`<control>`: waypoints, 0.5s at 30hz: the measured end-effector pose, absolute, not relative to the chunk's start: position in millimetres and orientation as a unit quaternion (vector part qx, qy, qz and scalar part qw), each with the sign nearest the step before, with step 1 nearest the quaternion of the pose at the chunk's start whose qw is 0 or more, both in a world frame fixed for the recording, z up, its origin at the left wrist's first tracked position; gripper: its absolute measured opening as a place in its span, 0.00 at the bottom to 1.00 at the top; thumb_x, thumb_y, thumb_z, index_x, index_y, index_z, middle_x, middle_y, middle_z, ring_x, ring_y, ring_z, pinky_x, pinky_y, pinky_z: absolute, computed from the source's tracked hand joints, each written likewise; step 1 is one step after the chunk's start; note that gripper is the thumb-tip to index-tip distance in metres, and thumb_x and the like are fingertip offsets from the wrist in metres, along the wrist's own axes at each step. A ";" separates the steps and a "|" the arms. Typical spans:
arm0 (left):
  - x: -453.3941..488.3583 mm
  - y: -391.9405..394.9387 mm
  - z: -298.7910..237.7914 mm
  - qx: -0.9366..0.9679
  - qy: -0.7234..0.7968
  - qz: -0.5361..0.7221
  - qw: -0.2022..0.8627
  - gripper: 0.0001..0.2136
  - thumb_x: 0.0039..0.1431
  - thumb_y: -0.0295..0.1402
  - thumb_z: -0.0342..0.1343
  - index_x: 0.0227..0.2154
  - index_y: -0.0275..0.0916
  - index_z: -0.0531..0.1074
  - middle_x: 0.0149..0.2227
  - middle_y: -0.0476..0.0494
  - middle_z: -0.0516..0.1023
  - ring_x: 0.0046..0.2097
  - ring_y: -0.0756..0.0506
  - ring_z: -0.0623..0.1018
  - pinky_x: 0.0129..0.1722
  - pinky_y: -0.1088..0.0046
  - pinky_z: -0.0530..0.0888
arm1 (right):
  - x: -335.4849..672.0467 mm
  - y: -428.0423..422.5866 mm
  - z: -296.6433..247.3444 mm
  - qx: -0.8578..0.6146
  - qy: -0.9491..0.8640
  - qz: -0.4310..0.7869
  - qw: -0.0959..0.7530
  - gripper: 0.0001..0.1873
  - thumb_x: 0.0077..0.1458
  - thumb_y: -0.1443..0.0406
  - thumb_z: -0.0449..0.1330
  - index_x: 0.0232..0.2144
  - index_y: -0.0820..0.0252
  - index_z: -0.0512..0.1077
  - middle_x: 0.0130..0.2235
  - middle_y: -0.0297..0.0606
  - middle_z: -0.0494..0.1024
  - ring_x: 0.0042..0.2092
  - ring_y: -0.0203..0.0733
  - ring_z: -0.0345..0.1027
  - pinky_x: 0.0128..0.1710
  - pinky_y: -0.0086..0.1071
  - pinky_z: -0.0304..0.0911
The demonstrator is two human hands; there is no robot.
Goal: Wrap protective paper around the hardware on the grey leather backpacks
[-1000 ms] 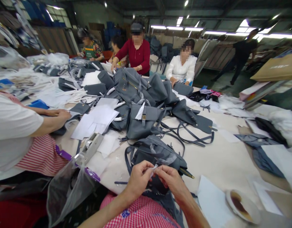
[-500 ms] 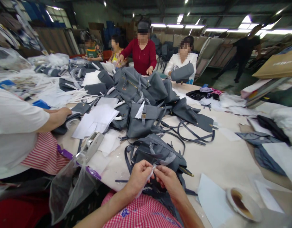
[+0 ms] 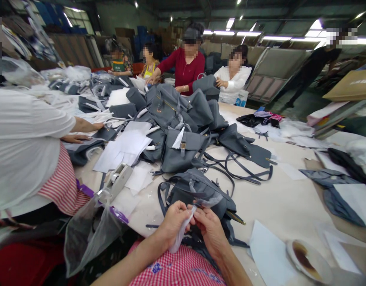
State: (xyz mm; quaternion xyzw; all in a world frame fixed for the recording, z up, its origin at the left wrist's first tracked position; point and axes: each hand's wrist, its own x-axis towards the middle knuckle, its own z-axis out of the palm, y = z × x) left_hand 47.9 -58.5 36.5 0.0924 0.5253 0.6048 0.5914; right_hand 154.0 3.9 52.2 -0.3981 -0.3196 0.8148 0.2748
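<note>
A thin strip of white tissue paper (image 3: 180,234) hangs from between my two hands, close to my checked apron. My left hand (image 3: 177,222) is closed on it with thumb and fingertips. Opposite, my right hand (image 3: 207,224) pinches near the strip's upper end, its fingertips almost touching those of the left. Just beyond my fingers lies a dark grey leather backpack (image 3: 197,182), its straps looped to the left and a gold zip showing at its right. Translucent wrapping (image 3: 211,200) covers part of its top strap. My hands hide the backpack's near side.
A heap of grey bags (image 3: 179,107) fills the table's middle. White paper sheets (image 3: 123,145) and a tape dispenser (image 3: 119,180) lie left, beside a co-worker in white (image 3: 24,151). A bowl of brown liquid (image 3: 305,258) stands at right. More people work across the table.
More of the tissue strip shows below my left hand. At left, the co-worker's arms have reached farther over the table. Across from me, the person in white has moved a grey bag leftward.
</note>
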 end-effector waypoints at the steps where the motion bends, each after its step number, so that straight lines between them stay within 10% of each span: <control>1: 46.9 -58.8 36.6 0.076 0.513 0.602 0.607 0.16 0.43 0.36 0.62 0.28 0.40 0.59 0.19 0.53 0.73 0.16 0.55 0.66 0.17 0.81 0.59 | 154.0 4.1 50.7 -0.393 -0.303 0.824 0.275 0.25 0.32 0.62 0.75 0.37 0.59 0.74 0.34 0.36 0.81 0.35 0.41 0.72 0.39 0.33 0.66; 15: 43.4 -60.4 35.2 0.040 0.483 0.586 0.649 0.15 0.42 0.33 0.61 0.30 0.38 0.61 0.23 0.49 0.76 0.19 0.54 0.69 0.19 0.81 0.61 | 155.4 12.0 25.7 -0.340 -0.349 0.834 0.257 0.25 0.42 0.59 0.72 0.43 0.62 0.76 0.24 0.31 0.74 0.26 0.34 0.64 0.31 0.30 0.64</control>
